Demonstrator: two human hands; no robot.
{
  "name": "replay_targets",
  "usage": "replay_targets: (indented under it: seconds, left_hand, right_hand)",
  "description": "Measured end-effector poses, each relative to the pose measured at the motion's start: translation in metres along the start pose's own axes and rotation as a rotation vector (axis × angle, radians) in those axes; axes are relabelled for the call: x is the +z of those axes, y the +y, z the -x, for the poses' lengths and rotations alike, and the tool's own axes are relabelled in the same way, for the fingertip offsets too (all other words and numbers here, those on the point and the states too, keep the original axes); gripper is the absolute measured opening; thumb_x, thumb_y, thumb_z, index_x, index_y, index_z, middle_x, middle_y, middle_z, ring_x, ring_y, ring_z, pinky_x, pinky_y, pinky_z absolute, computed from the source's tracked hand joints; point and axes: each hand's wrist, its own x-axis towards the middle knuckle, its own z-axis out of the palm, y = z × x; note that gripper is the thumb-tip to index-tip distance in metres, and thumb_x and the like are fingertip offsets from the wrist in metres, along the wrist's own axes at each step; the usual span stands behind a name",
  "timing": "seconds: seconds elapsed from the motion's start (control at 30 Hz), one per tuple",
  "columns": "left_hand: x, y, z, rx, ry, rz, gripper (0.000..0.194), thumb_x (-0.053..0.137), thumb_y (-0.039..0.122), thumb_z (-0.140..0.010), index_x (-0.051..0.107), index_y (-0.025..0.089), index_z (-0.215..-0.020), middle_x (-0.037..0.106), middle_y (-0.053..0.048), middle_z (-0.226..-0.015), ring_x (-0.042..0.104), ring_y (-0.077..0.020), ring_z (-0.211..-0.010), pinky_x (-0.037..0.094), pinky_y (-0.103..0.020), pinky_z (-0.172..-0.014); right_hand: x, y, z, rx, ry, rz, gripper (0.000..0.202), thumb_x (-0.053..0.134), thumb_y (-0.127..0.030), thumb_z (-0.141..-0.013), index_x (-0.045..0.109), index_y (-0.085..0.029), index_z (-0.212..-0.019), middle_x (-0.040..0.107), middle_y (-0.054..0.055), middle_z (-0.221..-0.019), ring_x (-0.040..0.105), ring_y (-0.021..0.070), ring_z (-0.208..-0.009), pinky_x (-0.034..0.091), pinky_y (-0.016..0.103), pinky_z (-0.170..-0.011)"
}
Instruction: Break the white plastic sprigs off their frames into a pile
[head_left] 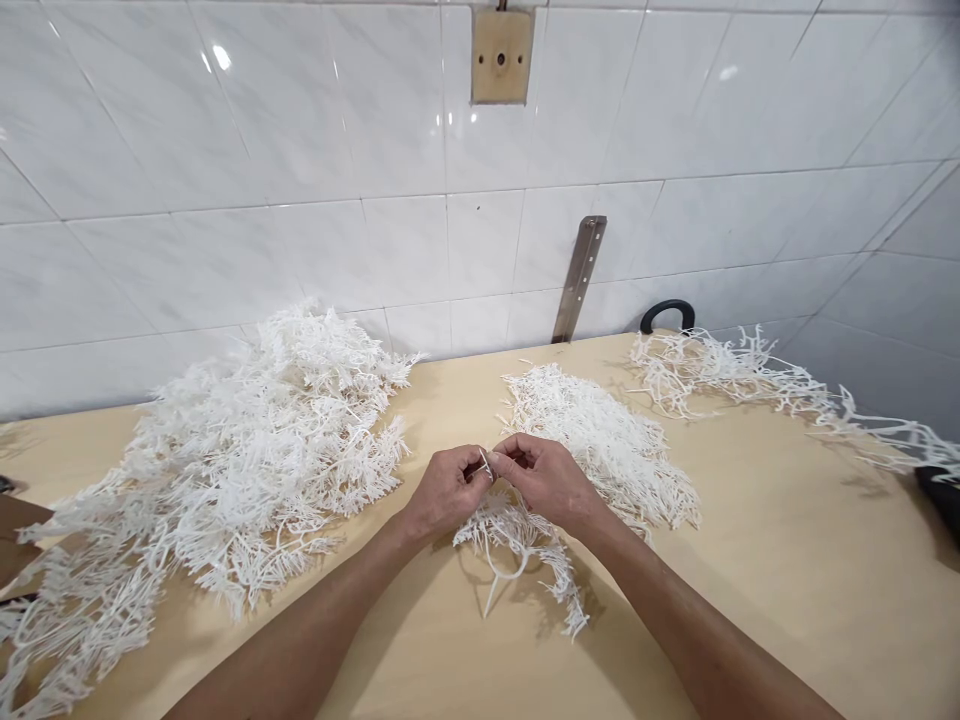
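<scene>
My left hand (450, 490) and my right hand (541, 478) meet over the middle of the table, fingertips nearly touching. Both are closed in a pinch on a small white plastic sprig (486, 463) that shows between them. Just below my hands lies a branched white plastic piece (517, 545), with a thicker bare stem curving toward me; whether it joins the sprig I cannot tell. Beyond my right hand spreads a flat heap of fine white sprigs (592, 430). To the left of my left hand rises a large tangled pile of feathery white plastic branches (262, 450).
Barer white branches (735, 370) trail along the right back edge beside a black curved handle (667, 312). A metal strip (580, 280) leans on the tiled wall. A brown cardboard piece (19, 535) is at the left edge, a dark object (941, 500) at the right.
</scene>
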Motion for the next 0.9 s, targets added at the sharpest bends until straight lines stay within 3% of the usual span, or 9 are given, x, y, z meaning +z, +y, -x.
replay_targets:
  seconds: [0.3,0.67,0.9]
  left_hand:
    - [-0.001,-0.001,0.0,-0.039,-0.036,0.061,0.031,0.056,0.035,-0.083,0.044,0.018,-0.061,0.033,0.005,-0.057,0.03,-0.0091,-0.056,0.023,-0.024,-0.053]
    - [-0.007,-0.004,-0.004,-0.079,-0.082,0.219,0.032,0.063,0.043,-0.081,0.053,0.015,-0.07,0.037,0.005,-0.06,0.032,-0.0084,-0.057,0.026,-0.023,-0.055]
    - [-0.005,-0.006,-0.002,-0.105,-0.129,0.224,0.036,0.061,0.045,-0.083,0.051,0.015,-0.065,0.036,0.005,-0.059,0.031,-0.008,-0.056,0.024,-0.023,-0.053]
  right_hand:
    - [-0.005,-0.002,0.001,-0.039,0.013,0.117,0.026,0.053,-0.037,-0.087,0.065,-0.02,-0.072,0.06,-0.002,-0.062,0.05,0.0111,-0.05,0.037,0.024,-0.049]
    - [-0.016,-0.003,0.004,-0.079,-0.084,0.175,0.028,0.047,-0.038,-0.093,0.061,-0.019,-0.078,0.057,-0.002,-0.065,0.048,0.011,-0.052,0.036,0.024,-0.051]
    - [-0.016,-0.005,0.003,-0.13,-0.043,0.238,0.02,0.051,-0.031,-0.09,0.066,-0.02,-0.081,0.065,0.0,-0.072,0.056,0.0146,-0.065,0.04,0.026,-0.059]
